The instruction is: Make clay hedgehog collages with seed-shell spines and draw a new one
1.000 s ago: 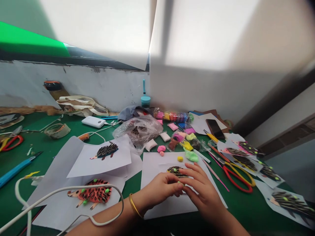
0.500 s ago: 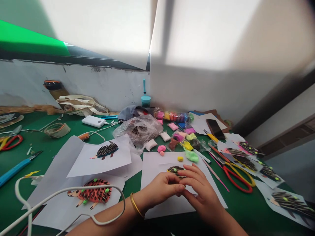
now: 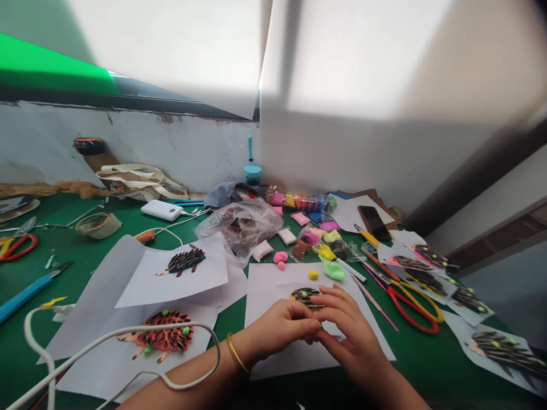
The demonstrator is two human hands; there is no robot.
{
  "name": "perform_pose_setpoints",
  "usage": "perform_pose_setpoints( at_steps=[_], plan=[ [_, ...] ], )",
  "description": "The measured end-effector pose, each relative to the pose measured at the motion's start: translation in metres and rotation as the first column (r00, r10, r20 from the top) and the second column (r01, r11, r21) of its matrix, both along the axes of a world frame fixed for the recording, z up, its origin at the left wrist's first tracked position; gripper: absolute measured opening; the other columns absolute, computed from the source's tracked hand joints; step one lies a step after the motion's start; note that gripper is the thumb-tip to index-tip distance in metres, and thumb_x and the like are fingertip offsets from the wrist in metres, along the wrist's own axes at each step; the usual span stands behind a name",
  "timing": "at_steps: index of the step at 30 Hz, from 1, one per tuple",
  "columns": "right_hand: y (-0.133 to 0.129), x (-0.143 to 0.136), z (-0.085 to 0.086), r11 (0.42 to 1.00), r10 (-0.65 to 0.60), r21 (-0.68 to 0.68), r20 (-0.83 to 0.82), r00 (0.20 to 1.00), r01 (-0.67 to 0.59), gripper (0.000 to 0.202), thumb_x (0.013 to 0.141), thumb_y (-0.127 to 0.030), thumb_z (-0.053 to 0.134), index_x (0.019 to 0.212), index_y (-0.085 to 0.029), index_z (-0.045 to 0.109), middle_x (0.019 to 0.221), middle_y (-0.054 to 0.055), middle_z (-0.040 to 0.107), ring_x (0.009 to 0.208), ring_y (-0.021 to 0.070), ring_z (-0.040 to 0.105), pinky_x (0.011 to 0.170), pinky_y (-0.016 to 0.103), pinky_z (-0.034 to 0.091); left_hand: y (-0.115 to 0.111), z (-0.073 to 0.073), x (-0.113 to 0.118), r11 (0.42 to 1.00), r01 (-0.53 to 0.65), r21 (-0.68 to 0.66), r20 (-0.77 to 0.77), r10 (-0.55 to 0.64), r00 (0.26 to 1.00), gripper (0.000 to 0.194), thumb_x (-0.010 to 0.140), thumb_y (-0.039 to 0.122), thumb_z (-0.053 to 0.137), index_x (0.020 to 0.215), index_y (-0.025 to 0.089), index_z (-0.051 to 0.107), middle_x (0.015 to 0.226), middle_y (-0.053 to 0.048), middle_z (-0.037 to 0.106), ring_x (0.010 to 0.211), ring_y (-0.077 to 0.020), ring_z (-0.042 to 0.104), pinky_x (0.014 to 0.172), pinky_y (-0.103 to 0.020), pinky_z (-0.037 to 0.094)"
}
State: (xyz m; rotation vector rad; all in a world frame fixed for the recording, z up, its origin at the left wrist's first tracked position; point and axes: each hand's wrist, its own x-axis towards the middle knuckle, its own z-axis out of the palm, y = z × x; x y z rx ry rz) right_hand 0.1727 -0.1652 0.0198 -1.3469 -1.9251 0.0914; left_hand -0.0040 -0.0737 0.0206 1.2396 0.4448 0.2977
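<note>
Hands (image 3: 280, 331) together, green bit (image 3: 319, 325), hedgehog (image 3: 305, 295), tote (image 3: 128, 185), lettering unreadable

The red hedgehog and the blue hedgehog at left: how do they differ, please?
The red hedgehog carries green balls; the blue hedgehog shows none. In this view, a white cable crosses the red hedgehog, but not the blue hedgehog. Both face left, with dark, seed-like spines.

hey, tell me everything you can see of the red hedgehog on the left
The hedgehog has a coral-red, clay-like body covered in dark, seed-like spines, with at least three bright green balls on it. Pale, dark-tipped legs show below. It lies on white paper, snout leftward. A white cable crosses over it in view; contact is unclear.
</note>
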Motion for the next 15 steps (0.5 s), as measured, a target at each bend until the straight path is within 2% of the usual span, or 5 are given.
perform_pose_setpoints(
  at_steps=[4, 10, 15],
  plan=[
    [0.0003, 0.0015, -0.0001, 0.998, 0.057, -0.031, 0.014, 0.998, -0.057, 0.028, 0.089, -0.027, 0.061, 0.117, -0.028, 0.064, 0.122, 0.006, 0.064, 0.124, 0.028, 0.05, 0.104, 0.05, 0.042, 0.0015, -0.002, -0.0017, 1.0, -0.012, 0.019, 0.009, 0.012, 1.0, 0.03, 0.081, 0.04, 0.067, 0.073, 0.011, 0.066, 0.065, 0.0, 0.059, 0.066, -0.0108, 0.053, 0.068, -0.024, 0.04],
    [0.0032, -0.0004, -0.0027, 0.999, 0.039, 0.003, 0.001, 0.999, -0.039, 0.018, 0.089, -0.019, 0.061, 0.102, -0.029, 0.068, 0.114, 0.005, 0.067, 0.121, 0.0264, 0.052, 0.103, 0.048, 0.044, 0.0029, -0.0042, -0.0024, 0.999, -0.011, 0.047, 0.02, 0.01, 1.0, 0.029, 0.081, 0.039, 0.067, 0.076, 0.011, 0.069, 0.068, -0.001, 0.061, 0.068, -0.0113, 0.054, 0.069, -0.024, 0.041],
    [0.0035, -0.0012, -0.0018, 1.0, 0.029, -0.001, 0.01, 1.0, -0.029, 0.027, 0.085, -0.024, 0.067, 0.112, -0.029, 0.065, 0.116, 0.005, 0.067, 0.119, 0.0272, 0.054, 0.103, 0.05, 0.043, 0.0031, -0.0095, -0.0036, 0.996, -0.064, 0.065, 0.02, 0.063, 0.998, 0.026, 0.078, 0.037, 0.071, 0.076, 0.011, 0.069, 0.07, 0.0, 0.061, 0.068, -0.0107, 0.052, 0.068, -0.023, 0.039]
  ],
)
